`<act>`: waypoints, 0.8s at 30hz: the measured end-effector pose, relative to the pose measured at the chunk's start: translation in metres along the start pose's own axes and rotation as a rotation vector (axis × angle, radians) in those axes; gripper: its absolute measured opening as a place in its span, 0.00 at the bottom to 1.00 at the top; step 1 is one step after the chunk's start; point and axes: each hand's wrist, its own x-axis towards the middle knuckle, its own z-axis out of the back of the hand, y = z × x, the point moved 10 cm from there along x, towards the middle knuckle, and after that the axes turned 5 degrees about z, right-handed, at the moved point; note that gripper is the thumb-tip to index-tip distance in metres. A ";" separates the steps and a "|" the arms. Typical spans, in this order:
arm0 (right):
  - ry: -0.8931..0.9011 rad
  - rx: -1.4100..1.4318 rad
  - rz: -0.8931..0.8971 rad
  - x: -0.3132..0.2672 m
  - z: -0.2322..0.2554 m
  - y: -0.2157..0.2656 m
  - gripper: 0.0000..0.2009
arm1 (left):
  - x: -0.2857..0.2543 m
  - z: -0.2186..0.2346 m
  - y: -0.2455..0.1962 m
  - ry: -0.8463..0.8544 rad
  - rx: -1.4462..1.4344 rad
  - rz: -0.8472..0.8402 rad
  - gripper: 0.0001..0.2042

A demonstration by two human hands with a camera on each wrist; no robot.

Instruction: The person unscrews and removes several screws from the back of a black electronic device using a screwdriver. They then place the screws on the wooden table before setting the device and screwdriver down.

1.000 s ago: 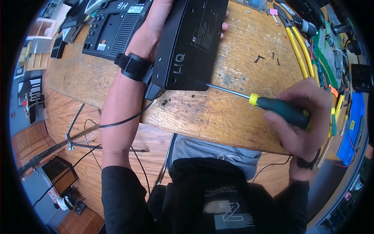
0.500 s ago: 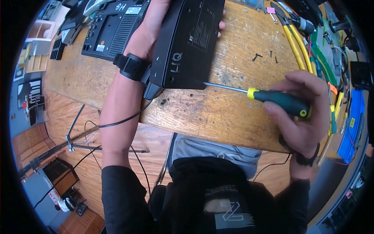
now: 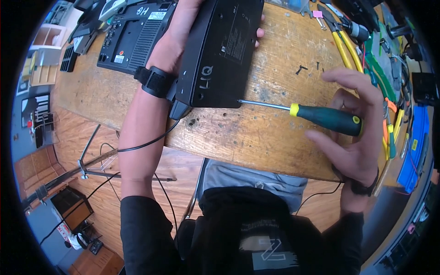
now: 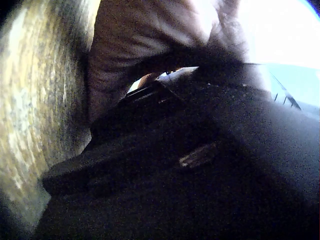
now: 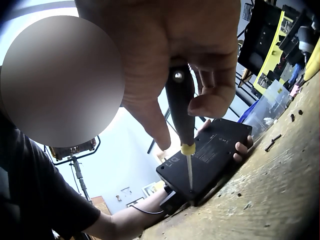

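My left hand (image 3: 182,25) grips a black box marked "HQ" (image 3: 224,68) from its far side, with fingertips showing past its right edge. The box stands tilted on the bench, and its dark body (image 4: 200,160) fills much of the left wrist view. In my right hand (image 3: 360,117) lies the end of a green and yellow screwdriver (image 3: 325,119). Thumb and forefinger are spread off the handle, while other fingers curl by it. The screwdriver's tip meets the box's near right corner, also visible in the right wrist view, where the handle (image 5: 180,110) sits under the palm.
Several dark screws (image 3: 301,69) lie on the wooden bench (image 3: 275,151) right of the box. A second black device (image 3: 133,39) is at the back left. Yellow-handled pliers (image 3: 341,48) and other tools line the right side. A cable (image 3: 149,145) crosses my left forearm.
My right thumb and forefinger have spread away from the screwdriver handle. The box and the screwdriver have shifted slightly left in view, with the tip still at the same corner.
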 end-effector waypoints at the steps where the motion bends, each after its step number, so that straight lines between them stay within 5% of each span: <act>1: 0.040 -0.063 0.052 -0.003 -0.003 0.002 0.35 | 0.001 -0.002 0.001 0.017 -0.003 0.003 0.28; 24: -0.007 0.009 -0.027 -0.003 -0.007 -0.006 0.34 | -0.001 -0.001 0.002 -0.031 -0.036 0.014 0.28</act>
